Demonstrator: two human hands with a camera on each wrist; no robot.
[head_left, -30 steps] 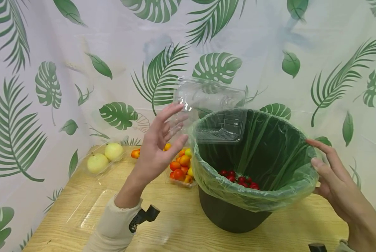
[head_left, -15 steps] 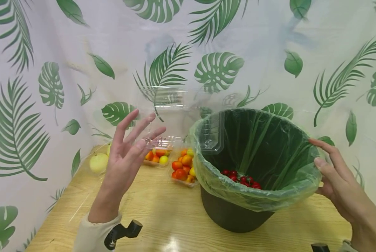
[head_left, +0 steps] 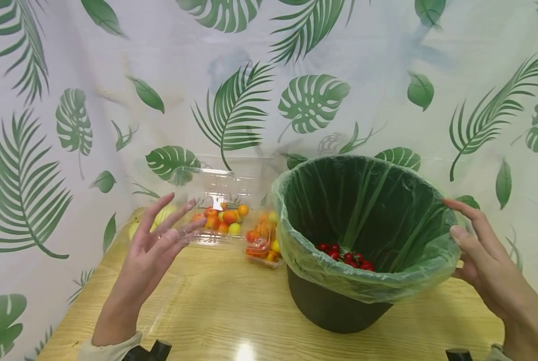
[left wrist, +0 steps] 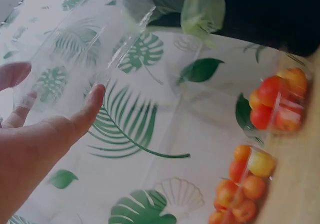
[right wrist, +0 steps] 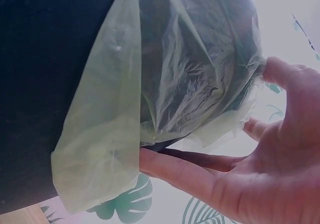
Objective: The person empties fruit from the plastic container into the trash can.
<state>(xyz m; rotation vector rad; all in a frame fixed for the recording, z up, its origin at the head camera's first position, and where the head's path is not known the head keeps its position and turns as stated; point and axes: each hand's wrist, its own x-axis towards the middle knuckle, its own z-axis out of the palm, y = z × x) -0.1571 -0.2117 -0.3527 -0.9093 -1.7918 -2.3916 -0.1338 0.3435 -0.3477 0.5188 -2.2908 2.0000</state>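
Observation:
My left hand [head_left: 149, 250] holds a clear plastic clamshell box [head_left: 212, 180] between thumb and fingers, at the left of the bin. In the left wrist view the thumb lies along the near side of this box [left wrist: 75, 48]. My right hand [head_left: 490, 255] touches the right rim of a dark bin [head_left: 336, 306], its fingers extended against the outside. A thin green bag [head_left: 363, 281] lines the bin and folds over the rim. Small red round fruits [head_left: 350, 258] lie inside at the bottom.
Behind the clear box show small orange and yellow fruits [head_left: 234, 229] in a pack. More such fruits [left wrist: 275, 101] sit in a clear pack beside the bin. Pale yellow-green round fruits [head_left: 134, 230] stand at the back left. A leaf-patterned sheet [head_left: 368, 60] hangs behind the wooden table [head_left: 223, 311].
My left hand has moved left and down, bringing the clear box away from over the bin's rim to in front of the orange fruits. The right hand stays at the rim.

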